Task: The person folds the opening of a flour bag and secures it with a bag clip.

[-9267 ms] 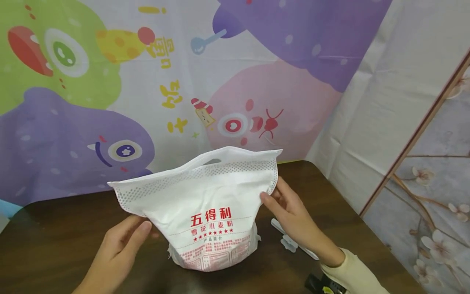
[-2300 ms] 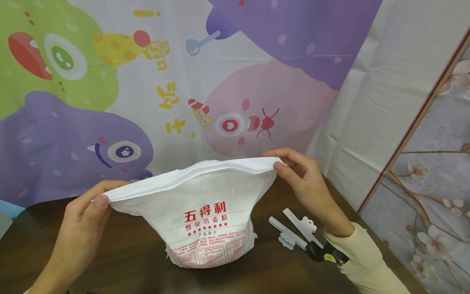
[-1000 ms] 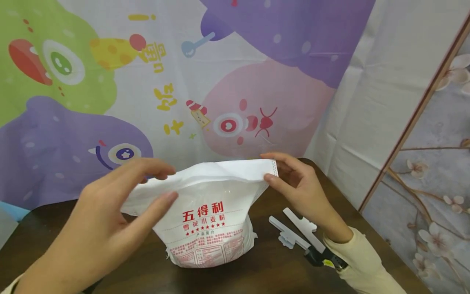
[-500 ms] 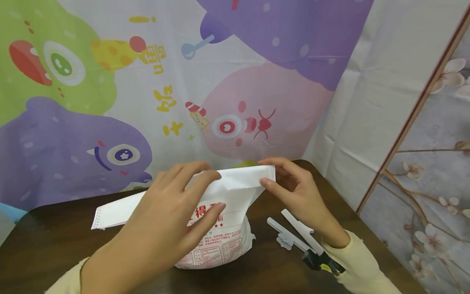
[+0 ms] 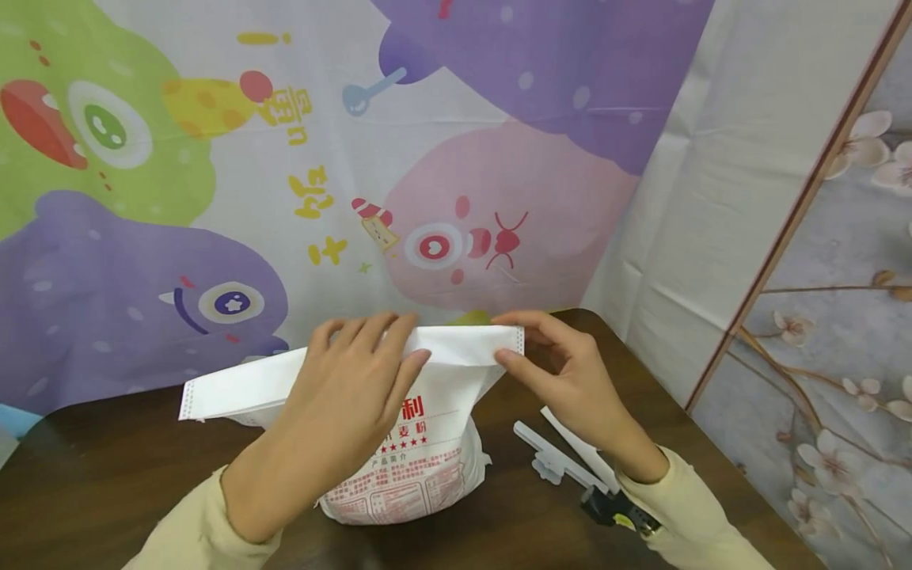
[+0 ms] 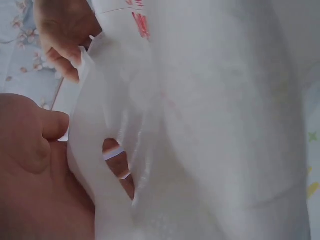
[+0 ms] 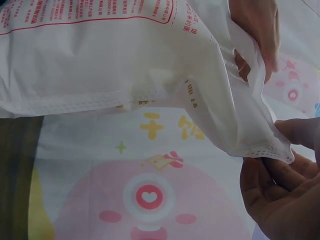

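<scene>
A white flour bag with red print stands on the table, its top edge turned over into a band. My left hand lies across the middle of that band in the head view, fingers behind it and thumb in front, hiding part of the lettering. Meanwhile my right hand pinches the band's right corner. The band's left end sticks out free. In the right wrist view, thumb and fingers of the right hand hold the stitched corner. A handle slot in the bag shows in the left wrist view.
Two white bag clips, one with a flower-shaped tab, lie on the dark wooden table right of the bag. A dark device sits by the right wrist. Behind hangs a cartoon-printed cloth; a floral panel stands at right.
The bag's top edge stood up at first and is now folded over. My left hand has gone from the left corner to the middle; my right hand moved up to the right corner and stays there.
</scene>
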`<state>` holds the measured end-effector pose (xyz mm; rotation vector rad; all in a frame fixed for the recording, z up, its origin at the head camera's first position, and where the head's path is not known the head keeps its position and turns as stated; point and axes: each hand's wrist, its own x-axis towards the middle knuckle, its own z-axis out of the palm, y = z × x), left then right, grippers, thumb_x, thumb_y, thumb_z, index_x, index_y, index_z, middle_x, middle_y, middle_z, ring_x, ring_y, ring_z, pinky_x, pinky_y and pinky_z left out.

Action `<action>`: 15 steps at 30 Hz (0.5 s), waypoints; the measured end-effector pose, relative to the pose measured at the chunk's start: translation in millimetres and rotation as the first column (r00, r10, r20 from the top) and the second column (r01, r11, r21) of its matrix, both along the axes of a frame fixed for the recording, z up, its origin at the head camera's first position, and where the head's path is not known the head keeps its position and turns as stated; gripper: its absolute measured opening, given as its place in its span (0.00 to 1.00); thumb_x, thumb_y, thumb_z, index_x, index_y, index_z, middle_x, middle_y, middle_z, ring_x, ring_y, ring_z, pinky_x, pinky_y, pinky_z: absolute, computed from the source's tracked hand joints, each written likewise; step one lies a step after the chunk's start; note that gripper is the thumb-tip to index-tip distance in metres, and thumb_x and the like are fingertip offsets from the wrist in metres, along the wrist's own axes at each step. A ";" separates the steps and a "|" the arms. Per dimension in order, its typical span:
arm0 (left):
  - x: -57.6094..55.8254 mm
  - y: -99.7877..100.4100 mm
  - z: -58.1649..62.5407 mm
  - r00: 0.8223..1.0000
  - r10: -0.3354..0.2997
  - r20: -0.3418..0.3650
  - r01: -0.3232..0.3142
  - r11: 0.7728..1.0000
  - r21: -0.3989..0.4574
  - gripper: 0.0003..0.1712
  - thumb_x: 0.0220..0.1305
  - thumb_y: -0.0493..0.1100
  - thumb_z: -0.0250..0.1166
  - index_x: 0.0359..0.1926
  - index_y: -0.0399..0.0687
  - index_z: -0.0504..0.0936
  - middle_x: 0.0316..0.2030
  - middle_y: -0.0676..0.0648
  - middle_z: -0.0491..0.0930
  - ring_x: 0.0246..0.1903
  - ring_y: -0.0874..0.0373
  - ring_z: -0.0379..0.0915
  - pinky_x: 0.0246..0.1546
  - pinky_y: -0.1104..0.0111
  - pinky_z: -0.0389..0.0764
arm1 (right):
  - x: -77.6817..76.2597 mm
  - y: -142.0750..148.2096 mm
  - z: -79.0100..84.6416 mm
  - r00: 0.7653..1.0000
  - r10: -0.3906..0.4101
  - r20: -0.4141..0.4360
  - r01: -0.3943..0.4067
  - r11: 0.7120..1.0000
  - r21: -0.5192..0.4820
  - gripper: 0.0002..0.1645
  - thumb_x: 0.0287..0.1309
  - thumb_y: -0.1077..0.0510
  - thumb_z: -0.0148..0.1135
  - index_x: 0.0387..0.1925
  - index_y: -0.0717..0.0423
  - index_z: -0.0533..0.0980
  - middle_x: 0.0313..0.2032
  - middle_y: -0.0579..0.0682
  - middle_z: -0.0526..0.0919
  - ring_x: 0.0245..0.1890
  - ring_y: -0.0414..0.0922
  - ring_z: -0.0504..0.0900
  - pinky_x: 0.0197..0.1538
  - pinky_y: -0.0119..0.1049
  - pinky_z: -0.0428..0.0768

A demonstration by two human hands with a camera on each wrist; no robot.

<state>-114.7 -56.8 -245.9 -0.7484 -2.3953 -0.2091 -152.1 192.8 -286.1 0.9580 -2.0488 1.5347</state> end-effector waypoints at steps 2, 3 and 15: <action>-2.1 -0.4 -0.7 1.000 -0.003 -0.019 0.004 1.000 0.009 0.20 0.75 0.49 0.53 0.57 0.39 0.76 0.48 0.42 0.81 0.51 0.45 0.76 0.54 0.48 0.68 | -0.1 -0.3 -0.5 1.000 -0.001 -0.004 0.001 1.000 -0.002 0.22 0.58 0.73 0.66 0.53 0.57 0.79 0.45 0.52 0.86 0.40 0.46 0.84 0.46 0.35 0.81; -2.8 -0.7 -1.2 1.000 -0.008 -0.028 0.008 1.000 0.015 0.18 0.74 0.47 0.55 0.56 0.40 0.77 0.47 0.42 0.81 0.50 0.46 0.77 0.54 0.49 0.69 | -0.1 -0.5 -0.3 1.000 0.000 -0.005 0.000 1.000 -0.003 0.21 0.58 0.73 0.66 0.53 0.58 0.79 0.45 0.52 0.86 0.40 0.46 0.84 0.45 0.35 0.81; -9.1 -10.6 -8.0 0.991 -0.088 -0.105 0.099 0.989 0.107 0.15 0.65 0.42 0.67 0.49 0.37 0.80 0.36 0.43 0.82 0.37 0.47 0.80 0.37 0.55 0.74 | 0.4 -2.0 3.8 1.000 0.001 0.011 -0.001 1.000 -0.018 0.19 0.56 0.72 0.68 0.50 0.59 0.81 0.41 0.51 0.88 0.39 0.46 0.86 0.44 0.37 0.83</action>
